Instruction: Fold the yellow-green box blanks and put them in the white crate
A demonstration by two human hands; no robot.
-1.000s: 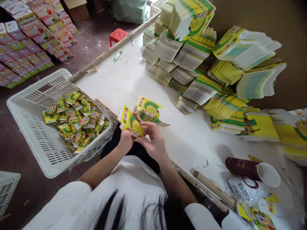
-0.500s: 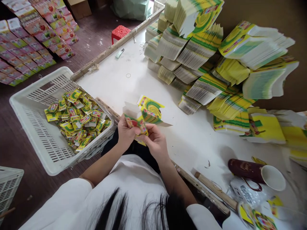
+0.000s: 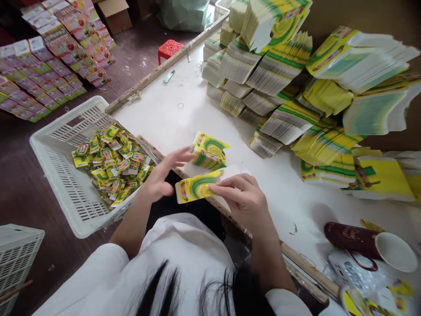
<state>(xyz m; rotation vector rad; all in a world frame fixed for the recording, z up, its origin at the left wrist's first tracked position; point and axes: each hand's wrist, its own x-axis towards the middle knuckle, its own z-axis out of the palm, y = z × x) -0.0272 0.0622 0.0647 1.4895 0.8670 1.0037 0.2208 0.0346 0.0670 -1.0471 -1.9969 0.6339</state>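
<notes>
My right hand (image 3: 246, 199) pinches a flat yellow and green printed carton (image 3: 196, 186) by its right part, over the table's front edge. White flaps of the carton stick out beyond my fingers. My left hand (image 3: 161, 175) is open, fingers spread and slightly blurred, just left of the carton and apart from it. Behind both hands lies a small stack of similar flat cartons (image 3: 210, 151) on the white table (image 3: 158, 120). Left of me, a white plastic basket (image 3: 66, 175) holds a heap of small folded yellow-green boxes (image 3: 110, 164).
Large bundles of flat cartons (image 3: 272, 79) are piled across the back right of the table. A maroon mug (image 3: 351, 239) lies on its side at the right. Pink boxes (image 3: 36, 74) are stacked on the floor near a red stool (image 3: 169, 48). A wooden strip (image 3: 128, 96) edges the table.
Both hands were together on a carton with red print showing. Now they are apart: the left is open and further left, the right has moved right with a flat carton.
</notes>
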